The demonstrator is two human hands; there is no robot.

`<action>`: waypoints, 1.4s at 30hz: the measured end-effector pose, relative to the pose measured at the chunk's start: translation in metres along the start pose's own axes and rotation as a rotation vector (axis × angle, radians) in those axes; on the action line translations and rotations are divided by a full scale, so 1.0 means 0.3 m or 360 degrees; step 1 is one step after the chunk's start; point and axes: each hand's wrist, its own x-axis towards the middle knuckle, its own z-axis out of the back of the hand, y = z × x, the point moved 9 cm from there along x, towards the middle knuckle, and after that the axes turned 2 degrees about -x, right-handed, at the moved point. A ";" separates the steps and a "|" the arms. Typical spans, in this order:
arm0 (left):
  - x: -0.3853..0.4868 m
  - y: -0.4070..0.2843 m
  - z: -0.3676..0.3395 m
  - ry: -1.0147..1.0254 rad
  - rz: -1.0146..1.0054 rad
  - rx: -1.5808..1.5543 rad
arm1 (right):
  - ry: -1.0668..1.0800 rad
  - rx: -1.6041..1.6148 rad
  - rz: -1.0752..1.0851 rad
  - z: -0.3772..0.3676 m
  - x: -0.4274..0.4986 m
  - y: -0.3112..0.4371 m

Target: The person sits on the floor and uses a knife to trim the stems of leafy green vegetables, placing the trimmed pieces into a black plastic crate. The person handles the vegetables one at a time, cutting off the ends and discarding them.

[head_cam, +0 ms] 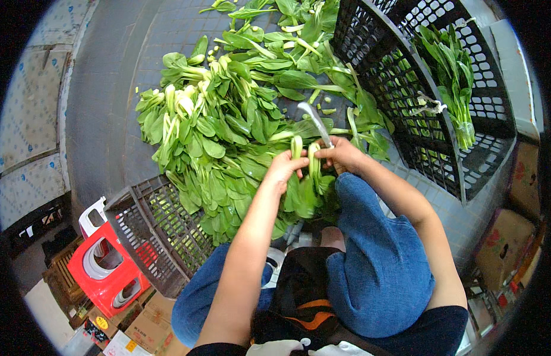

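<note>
Between my knees, my left hand pinches the pale stem of a leafy green, its leaves hanging down. Close by on the right, my right hand grips a knife with its blade pointing up and away. The fingers of that same hand also hold a second leafy green by its stem. Some of the hanging leaves are blurred. Just beyond my hands spreads a large heap of leafy greens, many with their whitish bases turned up. Cut stem ends lie scattered on the floor among the leaves.
On the right stands a black plastic crate containing a tied bunch of greens. A dark crate tilts at my left, against the heap, beside a red plastic stool. Cardboard boxes sit lower left; another carton is far right.
</note>
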 end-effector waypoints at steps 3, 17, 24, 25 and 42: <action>-0.022 -0.131 -0.025 0.0209 -0.0035 -0.0268 | 0.0037 0.0306 0.0042 -0.003 -0.031 0.101; -0.007 -0.451 -0.141 0.0372 -0.0436 0.0990 | 0.0058 -0.0269 0.0274 0.009 -0.092 0.322; 0.001 -0.802 -0.197 0.0129 -0.0913 0.0760 | 0.0029 0.0072 0.0445 0.073 -0.114 0.386; -0.002 -0.828 -0.197 0.0164 -0.1050 0.0723 | -0.0005 0.0142 0.0474 0.060 -0.124 0.392; -0.090 -0.418 -0.033 0.0283 -0.0304 0.0423 | -0.0959 -0.1613 0.1445 0.161 -0.249 0.542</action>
